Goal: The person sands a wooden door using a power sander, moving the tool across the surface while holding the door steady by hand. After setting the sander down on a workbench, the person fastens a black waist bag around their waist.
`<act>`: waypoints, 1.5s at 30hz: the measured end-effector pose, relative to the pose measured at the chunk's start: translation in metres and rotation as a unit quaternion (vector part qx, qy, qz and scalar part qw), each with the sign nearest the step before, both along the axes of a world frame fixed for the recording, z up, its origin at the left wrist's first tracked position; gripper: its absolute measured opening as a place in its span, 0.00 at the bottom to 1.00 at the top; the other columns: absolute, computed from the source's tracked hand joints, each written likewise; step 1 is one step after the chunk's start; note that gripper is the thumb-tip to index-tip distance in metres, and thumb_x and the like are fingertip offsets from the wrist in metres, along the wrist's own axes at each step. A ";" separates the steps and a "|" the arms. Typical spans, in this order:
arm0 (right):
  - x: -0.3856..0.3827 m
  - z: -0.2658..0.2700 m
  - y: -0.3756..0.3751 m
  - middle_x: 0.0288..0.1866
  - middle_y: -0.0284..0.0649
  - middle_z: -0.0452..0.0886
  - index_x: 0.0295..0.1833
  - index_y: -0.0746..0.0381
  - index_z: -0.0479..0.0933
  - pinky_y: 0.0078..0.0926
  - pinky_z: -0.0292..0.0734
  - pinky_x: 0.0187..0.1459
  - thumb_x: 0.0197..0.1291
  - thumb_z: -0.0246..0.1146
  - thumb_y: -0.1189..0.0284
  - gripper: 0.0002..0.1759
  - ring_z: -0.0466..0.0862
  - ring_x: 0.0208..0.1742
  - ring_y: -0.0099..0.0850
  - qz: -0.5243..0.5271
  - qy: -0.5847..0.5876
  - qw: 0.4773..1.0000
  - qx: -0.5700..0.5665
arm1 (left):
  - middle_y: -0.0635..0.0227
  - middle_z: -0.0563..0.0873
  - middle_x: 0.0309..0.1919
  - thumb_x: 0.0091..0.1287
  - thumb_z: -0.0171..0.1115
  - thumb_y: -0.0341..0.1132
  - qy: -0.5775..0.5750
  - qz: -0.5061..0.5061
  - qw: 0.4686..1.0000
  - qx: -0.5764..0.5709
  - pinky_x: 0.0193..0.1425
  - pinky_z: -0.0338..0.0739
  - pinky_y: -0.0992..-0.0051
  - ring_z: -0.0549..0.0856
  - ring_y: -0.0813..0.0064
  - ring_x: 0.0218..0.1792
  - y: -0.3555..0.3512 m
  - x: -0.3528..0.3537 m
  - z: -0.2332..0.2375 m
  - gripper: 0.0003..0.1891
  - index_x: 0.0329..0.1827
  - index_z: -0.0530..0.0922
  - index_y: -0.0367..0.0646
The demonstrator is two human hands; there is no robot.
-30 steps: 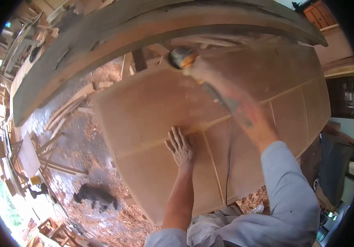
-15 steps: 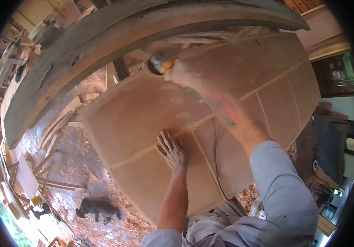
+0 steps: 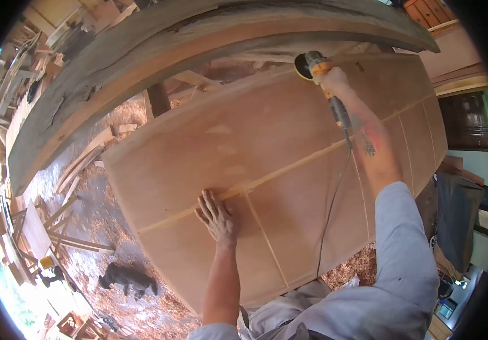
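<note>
A large brown wooden panel [image 3: 289, 209] with pale seam lines lies in front of me. My left hand [image 3: 217, 218] rests flat on it with the fingers stretched out, near a seam. At the panel's far edge, my right hand [image 3: 332, 83] is wrapped round an orange and grey angle grinder [image 3: 338, 107]. The grinder's round disc [image 3: 302, 67] is tilted on edge at the panel's border. From the tool's rear end a dark cord [image 3: 330, 212] runs back across the panel toward my body.
A thick curved timber beam [image 3: 210, 42] stretches across the far side, close to the grinder. Wood shavings cover the floor, where a black dog [image 3: 128, 280] stands at the lower left. Lumber pieces [image 3: 79, 241] lie to the left. A dark cloth-covered object [image 3: 455, 218] is on the right.
My right hand has carried the grinder to the right along the panel's far edge, and the cord has shifted with it. My left hand stays flat on the panel.
</note>
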State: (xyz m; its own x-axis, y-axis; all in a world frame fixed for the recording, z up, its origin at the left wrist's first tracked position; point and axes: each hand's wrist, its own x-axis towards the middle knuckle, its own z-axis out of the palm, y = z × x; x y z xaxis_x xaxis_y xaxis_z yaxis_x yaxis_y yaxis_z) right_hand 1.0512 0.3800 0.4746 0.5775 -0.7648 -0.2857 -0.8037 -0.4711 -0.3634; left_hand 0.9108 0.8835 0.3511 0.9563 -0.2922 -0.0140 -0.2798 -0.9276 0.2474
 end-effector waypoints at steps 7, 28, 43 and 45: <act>0.003 -0.023 -0.032 0.34 0.50 0.86 0.36 0.71 0.84 0.37 0.80 0.38 0.37 0.72 0.59 0.25 0.87 0.35 0.40 0.048 -0.075 0.995 0.054 | 0.59 0.55 0.82 0.73 0.52 0.44 0.011 0.021 1.000 0.015 0.82 0.40 0.45 0.52 0.56 0.82 -0.004 0.005 0.003 0.34 0.81 0.57 0.44; 0.122 -0.011 0.338 0.49 0.56 0.86 0.53 0.69 0.82 0.39 0.81 0.55 0.49 0.73 0.60 0.29 0.87 0.53 0.46 0.279 -0.063 0.950 0.127 | 0.61 0.63 0.79 0.75 0.51 0.39 -0.034 0.019 0.998 -0.056 0.81 0.50 0.51 0.59 0.56 0.80 0.002 0.009 0.000 0.29 0.78 0.63 0.45; -0.015 0.005 -0.049 0.41 0.52 0.88 0.43 0.70 0.85 0.35 0.83 0.45 0.38 0.74 0.56 0.31 0.89 0.43 0.42 0.101 -0.021 0.994 0.022 | 0.53 0.59 0.80 0.78 0.45 0.43 -0.033 0.158 0.987 0.014 0.82 0.46 0.50 0.55 0.52 0.81 -0.045 0.007 0.006 0.31 0.80 0.57 0.37; -0.028 -0.005 -0.098 0.37 0.51 0.88 0.41 0.69 0.85 0.35 0.82 0.43 0.37 0.74 0.56 0.29 0.89 0.39 0.42 0.104 -0.008 0.994 0.014 | 0.51 0.56 0.81 0.78 0.45 0.45 -0.020 0.270 0.962 0.021 0.83 0.44 0.51 0.53 0.52 0.82 -0.111 0.000 0.008 0.33 0.80 0.55 0.35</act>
